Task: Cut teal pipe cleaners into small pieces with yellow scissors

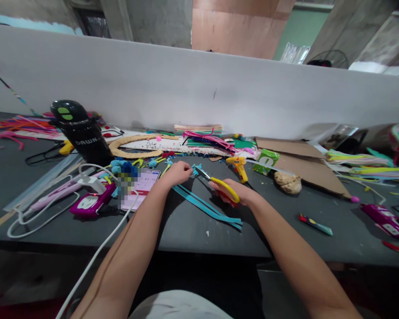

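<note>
My right hand [231, 191] is closed around scissors [226, 188] with yellow handles, their blades pointing forward and left. Close to the blade tips lie small light-blue fuzzy cut pieces [197, 169]. My left hand [180, 173] is just left of these pieces, its fingers pinched together; what they hold, if anything, is too small to make out. Below and between my forearms a bundle of light-blue pipe cleaners [208, 208] stretches diagonally across the dark table, its far end beside my left wrist.
Left of my arm are a phone [144, 186], a purple power strip [93, 201] with a white cable, and a black bottle [83, 137]. A yellow glue gun [238, 167], green box [266, 161], cardboard [306, 170] and utility knife [315, 224] lie to the right. A white partition [173, 88] stands behind.
</note>
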The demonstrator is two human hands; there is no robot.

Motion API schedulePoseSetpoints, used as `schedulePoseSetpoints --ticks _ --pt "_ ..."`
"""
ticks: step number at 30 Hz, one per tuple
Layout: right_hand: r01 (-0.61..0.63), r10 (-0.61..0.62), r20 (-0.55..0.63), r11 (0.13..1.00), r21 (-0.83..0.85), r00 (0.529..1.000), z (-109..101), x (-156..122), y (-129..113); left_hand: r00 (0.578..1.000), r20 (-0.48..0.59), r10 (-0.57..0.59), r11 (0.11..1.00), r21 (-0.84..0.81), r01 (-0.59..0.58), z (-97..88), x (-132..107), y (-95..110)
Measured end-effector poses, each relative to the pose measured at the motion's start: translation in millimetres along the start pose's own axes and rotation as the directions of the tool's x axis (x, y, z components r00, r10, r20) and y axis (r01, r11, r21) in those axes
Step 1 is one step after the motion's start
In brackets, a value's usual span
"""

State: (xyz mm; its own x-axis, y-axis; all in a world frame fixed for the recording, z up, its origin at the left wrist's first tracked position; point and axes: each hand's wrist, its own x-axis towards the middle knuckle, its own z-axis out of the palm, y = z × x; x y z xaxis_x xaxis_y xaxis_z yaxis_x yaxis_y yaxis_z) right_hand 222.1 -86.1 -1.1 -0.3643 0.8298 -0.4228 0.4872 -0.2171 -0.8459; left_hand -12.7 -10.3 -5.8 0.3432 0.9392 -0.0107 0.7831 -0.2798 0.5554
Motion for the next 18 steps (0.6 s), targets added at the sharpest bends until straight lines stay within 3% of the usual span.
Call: schedulePoseSetpoints --ticks 6,18 --pt "-0.049 0.049 0.012 0.998 -0.036 0.999 -5 7 -4 0.996 0.057 -0.069 0.997 0.031 0.067 -4.0 -4 -3" --pt "-0.012 0.011 -0.036 0.999 -0.033 0.999 -5 11 5 0.992 -0.043 -0.117 0.985 0.12 0.122 -8.9 0 -10"
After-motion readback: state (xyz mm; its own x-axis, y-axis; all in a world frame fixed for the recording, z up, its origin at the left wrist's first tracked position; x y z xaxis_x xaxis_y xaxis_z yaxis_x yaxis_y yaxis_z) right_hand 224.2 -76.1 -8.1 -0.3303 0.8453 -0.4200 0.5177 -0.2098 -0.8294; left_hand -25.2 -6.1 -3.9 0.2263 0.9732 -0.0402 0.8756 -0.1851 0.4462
